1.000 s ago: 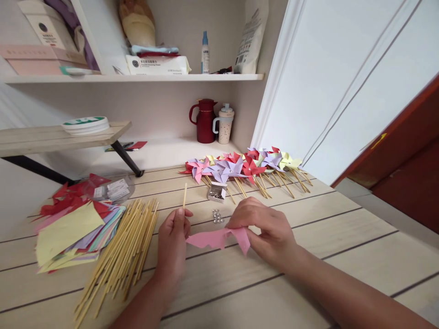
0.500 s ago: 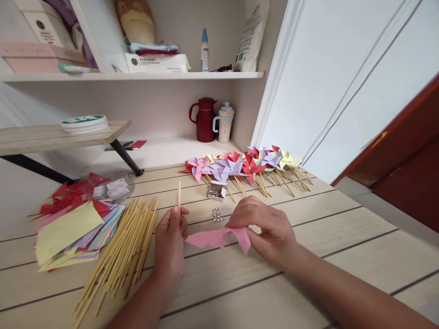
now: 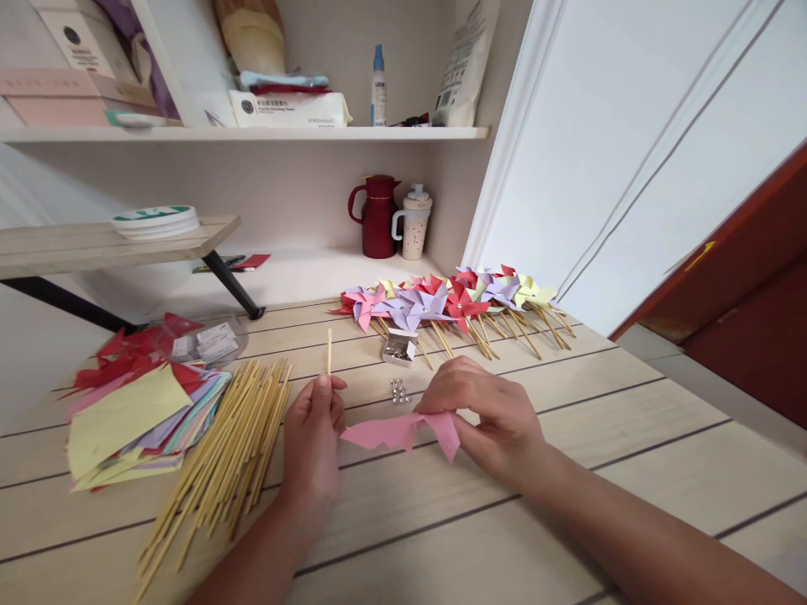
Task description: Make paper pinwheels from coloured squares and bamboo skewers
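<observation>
Working left to right across the table: paper sheets and a fan of sticks lie within reach of my left hand, which is pinched closed on one stick held upright, its tip kept free. My right hand grips the pink paper just above the wood, folded points gathered under the fingertips. Loose pins and their box sit just beyond, finished pinwheels laid out behind.

Lower length of the stick inside the left hand; pins too small.
</observation>
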A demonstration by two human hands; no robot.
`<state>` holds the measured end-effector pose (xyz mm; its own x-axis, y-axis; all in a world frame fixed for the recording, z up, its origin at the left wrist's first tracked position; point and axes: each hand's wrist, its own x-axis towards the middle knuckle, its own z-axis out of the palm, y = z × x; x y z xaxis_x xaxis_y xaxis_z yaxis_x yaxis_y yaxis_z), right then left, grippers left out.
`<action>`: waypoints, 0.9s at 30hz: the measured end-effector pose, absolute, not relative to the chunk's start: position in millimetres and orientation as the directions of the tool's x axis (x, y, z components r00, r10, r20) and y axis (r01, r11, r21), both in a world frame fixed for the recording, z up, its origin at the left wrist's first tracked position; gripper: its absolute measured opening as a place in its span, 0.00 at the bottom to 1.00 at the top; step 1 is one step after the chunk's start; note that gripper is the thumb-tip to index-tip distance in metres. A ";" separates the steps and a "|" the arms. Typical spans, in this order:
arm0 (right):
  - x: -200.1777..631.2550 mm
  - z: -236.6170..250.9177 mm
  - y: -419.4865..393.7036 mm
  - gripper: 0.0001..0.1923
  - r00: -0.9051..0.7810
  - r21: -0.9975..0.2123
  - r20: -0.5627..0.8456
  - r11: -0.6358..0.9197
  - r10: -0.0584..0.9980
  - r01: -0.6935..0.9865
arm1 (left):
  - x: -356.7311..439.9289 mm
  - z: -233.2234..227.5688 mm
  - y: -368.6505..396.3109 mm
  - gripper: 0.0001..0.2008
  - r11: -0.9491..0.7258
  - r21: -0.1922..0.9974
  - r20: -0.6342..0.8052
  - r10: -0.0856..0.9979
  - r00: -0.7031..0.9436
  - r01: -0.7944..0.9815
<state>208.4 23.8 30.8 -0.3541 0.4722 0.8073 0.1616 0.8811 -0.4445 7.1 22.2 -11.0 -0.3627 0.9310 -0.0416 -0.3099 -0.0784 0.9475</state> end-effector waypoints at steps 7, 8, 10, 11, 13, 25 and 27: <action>207.6 30.6 24.2 0.10 -0.389 -0.442 0.792 0.881 0.471 0.166 | 7.4 -9.9 21.0 0.23 -0.072 0.958 -0.030 0.938 -0.345 -0.277; 207.3 30.8 24.3 0.09 -0.397 -0.442 0.787 0.881 0.471 0.169 | 7.1 -10.2 21.0 0.23 -0.066 0.962 -0.029 0.941 -0.338 -0.265; 206.7 31.1 24.5 0.08 -0.416 -0.442 0.775 0.878 0.476 0.181 | 6.3 -11.2 21.5 0.22 -0.050 0.972 -0.024 0.950 -0.311 -0.228; 206.4 31.1 24.6 0.08 -0.428 -0.443 0.766 0.876 0.480 0.190 | 5.8 -12.0 22.3 0.22 -0.038 0.979 -0.022 0.957 -0.290 -0.200; 206.0 30.1 25.0 0.07 -0.463 -0.443 0.743 0.874 0.484 0.202 | 4.4 -14.3 24.6 0.22 -0.005 0.992 -0.024 0.973 -0.229 -0.123; 203.5 22.3 29.0 0.07 -0.740 -0.440 0.481 0.860 0.470 0.261 | 14.3 -22.5 13.4 0.14 -0.180 0.843 0.075 0.973 0.220 0.508; 202.7 20.4 29.4 0.07 -0.764 -0.424 0.454 0.865 0.459 0.267 | 14.4 -23.4 10.7 0.11 -0.200 0.849 0.085 0.965 0.248 0.489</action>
<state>202.7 29.4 20.4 -0.7638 0.4587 0.4540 0.2673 0.8651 -0.4245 14.4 10.7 -23.4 0.2479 0.9650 0.0852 0.4888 -0.2005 0.8490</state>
